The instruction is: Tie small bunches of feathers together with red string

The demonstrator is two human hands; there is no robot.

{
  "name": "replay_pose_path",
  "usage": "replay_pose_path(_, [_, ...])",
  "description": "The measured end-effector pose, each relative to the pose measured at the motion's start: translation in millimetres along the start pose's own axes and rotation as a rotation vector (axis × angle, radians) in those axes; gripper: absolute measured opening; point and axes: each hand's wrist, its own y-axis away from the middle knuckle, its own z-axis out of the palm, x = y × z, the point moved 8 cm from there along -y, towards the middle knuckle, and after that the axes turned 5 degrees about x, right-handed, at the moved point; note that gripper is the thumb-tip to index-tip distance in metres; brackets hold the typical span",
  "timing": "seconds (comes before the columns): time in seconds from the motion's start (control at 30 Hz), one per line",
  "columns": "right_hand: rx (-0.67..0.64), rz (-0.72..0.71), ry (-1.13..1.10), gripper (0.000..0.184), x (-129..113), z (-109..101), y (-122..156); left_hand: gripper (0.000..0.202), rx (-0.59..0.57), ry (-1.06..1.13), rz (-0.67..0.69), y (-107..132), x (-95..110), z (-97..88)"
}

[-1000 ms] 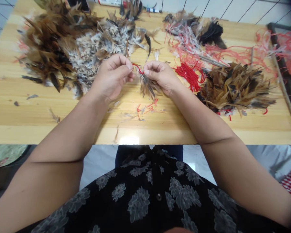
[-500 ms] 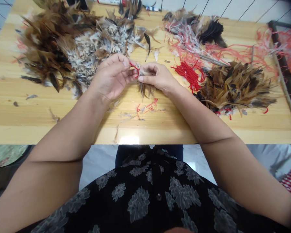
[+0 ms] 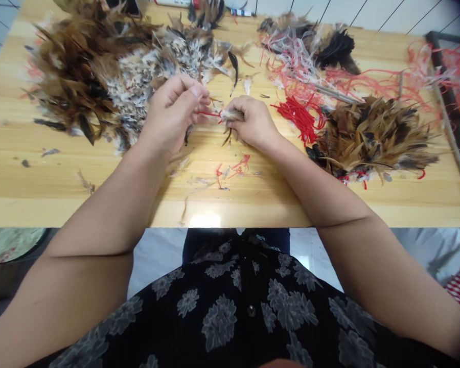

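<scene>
Over the middle of the wooden table, my left hand (image 3: 176, 112) is closed on one end of a short red string (image 3: 210, 114), which runs taut to the right. The other end is wound around the pale quill ends of a small feather bundle (image 3: 233, 115). My right hand (image 3: 255, 120) pinches this bundle between thumb and fingers, and its brown tips hang below. Just behind my left hand lies the large heap of brown and grey-white feathers (image 3: 138, 71). To the right of my right hand is a pile of cut red strings (image 3: 299, 117).
A stack of brown feather bundles (image 3: 375, 135) with red ties lies at the right. Behind it are tangled pink-and-white plastic strands (image 3: 291, 56), black feathers (image 3: 337, 51) and a dark frame (image 3: 450, 82). Red string scraps (image 3: 233, 171) lie near the front edge.
My left hand has drawn slightly left, and the red string that was looped between my fingers is now stretched straight. My right hand has turned a little, still pinching the feathers.
</scene>
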Motion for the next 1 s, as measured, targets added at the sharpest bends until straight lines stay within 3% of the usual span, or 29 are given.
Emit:
replay_pose_path(0.17, [0.059, -0.092, 0.269, 0.015, -17, -13, 11, 0.067, -0.028, -0.163, 0.000, 6, -16, 5.1])
replay_pose_path(0.3, [-0.009, -0.147, 0.380, 0.021, -29, -8, 17, 0.049, -0.079, -0.165, -0.122, 9, -29, 2.0])
replay_pose_path(0.5, [0.078, -0.247, 0.307, 0.046, -41, -5, 20, 0.044, -0.114, -0.110, -0.173, 9, -27, 3.9])
replay_pose_path(0.63, [0.145, -0.230, 0.389, 0.032, -61, -17, 31, 0.048, -0.119, -0.090, -0.155, 3, -29, 1.5])
replay_pose_path(0.7, [0.229, -0.173, 0.480, 0.055, -64, -30, 33, 0.050, -0.096, -0.032, -0.173, -1, -32, -3.9])
replay_pose_path(0.77, [0.323, -0.134, 0.470, 0.072, -60, -43, 32, 0.050, -0.093, 0.030, -0.180, -5, -34, -7.3])
replay_pose_path(0.87, [0.383, -0.075, 0.279, 0.058, -36, -52, 20, 0.047, -0.092, 0.067, -0.187, -7, -32, -9.0])
replay_pose_path(1.0, [0.274, 0.062, -0.085, 0.052, 4, -37, -4, 0.044, -0.069, 0.033, -0.222, -5, -34, -8.1])
